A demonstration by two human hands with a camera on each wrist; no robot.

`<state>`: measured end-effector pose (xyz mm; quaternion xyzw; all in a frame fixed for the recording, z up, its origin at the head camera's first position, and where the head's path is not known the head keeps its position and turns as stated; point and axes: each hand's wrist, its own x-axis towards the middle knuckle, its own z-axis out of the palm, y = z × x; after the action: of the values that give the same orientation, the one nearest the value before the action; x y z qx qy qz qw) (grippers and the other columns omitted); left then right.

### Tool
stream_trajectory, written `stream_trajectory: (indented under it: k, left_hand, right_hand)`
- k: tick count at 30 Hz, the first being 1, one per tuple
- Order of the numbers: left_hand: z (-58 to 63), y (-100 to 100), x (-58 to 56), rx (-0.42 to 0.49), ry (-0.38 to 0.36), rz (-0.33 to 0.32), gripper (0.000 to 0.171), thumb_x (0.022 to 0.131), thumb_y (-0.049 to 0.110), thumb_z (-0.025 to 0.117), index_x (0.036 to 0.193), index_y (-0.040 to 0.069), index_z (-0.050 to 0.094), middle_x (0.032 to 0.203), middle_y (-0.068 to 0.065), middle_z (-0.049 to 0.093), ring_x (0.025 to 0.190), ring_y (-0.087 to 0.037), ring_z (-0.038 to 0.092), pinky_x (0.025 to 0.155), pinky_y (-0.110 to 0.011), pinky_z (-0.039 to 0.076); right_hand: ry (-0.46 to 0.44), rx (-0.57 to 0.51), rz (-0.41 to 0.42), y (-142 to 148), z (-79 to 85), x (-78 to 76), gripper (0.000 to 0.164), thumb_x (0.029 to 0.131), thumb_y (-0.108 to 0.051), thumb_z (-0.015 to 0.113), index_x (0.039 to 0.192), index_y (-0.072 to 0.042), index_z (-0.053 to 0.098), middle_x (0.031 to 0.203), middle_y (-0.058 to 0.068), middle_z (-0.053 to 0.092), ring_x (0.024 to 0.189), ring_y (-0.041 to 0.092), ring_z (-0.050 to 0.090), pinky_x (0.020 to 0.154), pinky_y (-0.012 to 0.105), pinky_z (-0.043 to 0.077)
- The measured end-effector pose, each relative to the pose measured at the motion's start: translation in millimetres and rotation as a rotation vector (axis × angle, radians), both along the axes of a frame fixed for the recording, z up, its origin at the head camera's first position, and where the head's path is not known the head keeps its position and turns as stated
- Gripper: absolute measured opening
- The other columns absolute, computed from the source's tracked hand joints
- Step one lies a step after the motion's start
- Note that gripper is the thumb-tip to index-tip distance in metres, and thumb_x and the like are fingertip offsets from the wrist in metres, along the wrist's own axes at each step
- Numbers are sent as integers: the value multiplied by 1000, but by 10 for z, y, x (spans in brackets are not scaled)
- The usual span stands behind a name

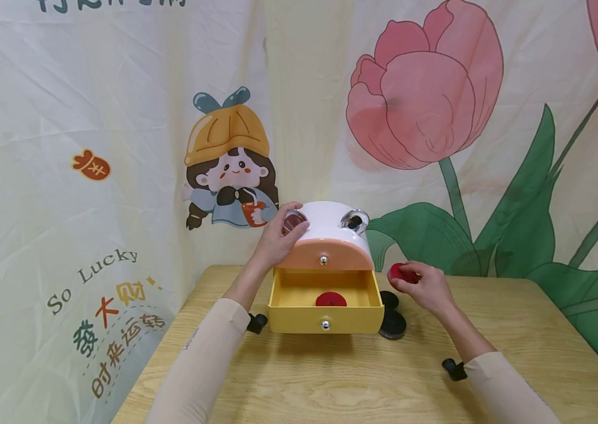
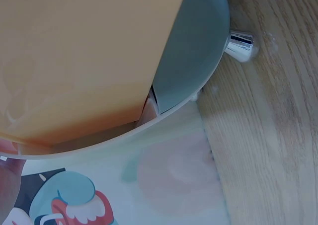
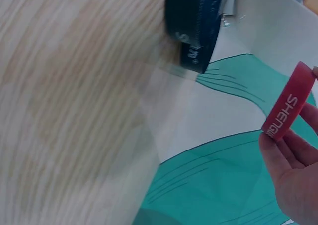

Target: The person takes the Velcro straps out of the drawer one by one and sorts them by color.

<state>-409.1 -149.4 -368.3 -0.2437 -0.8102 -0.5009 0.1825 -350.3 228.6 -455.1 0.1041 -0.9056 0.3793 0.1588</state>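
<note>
A small drawer box [image 1: 325,224] with a rounded white top and two silver-ringed eyes stands on the table. My left hand [image 1: 279,238] grips its top left corner, thumb and fingers around the left eye. The lower yellow drawer [image 1: 299,320] is pulled out, and one red disc [image 1: 331,299] lies inside it; the orange upper drawer [image 1: 349,256] sits above. To the right of the box, my right hand [image 1: 428,287] pinches another red disc [image 1: 396,275] by its edge. In the right wrist view, raised white lettering shows along the rim of that held disc [image 3: 284,106].
Two black discs [image 1: 393,325] are close against the right side of the yellow drawer. The wooden table [image 1: 362,377] extends to the printed curtain [image 1: 309,118] behind. Black camera mounts [image 1: 455,370] hang at both wrists.
</note>
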Motion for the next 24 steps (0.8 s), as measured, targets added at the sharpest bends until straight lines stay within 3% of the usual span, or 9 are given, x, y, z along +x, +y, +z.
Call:
stream_trajectory:
  k: [7, 24]
  left_hand:
    - [4, 2, 7, -5, -2, 0, 46, 102, 46, 63, 144, 35, 49, 114, -2, 66, 99, -24, 60, 87, -40, 50]
    - [-2, 0, -2, 7, -3, -11, 45, 102, 45, 64, 143, 35, 49, 112, -1, 66, 98, -24, 59, 86, -40, 50]
  right_hand:
    - [-82, 53, 0, 84, -91, -45, 43, 93, -25, 79, 127, 0, 70, 128, 24, 68, 112, 42, 62, 87, 49, 61]
    - [-186, 95, -10, 225, -272, -118, 37, 92, -21, 79, 120, 2, 72, 113, 19, 71, 100, 32, 61, 85, 44, 58]
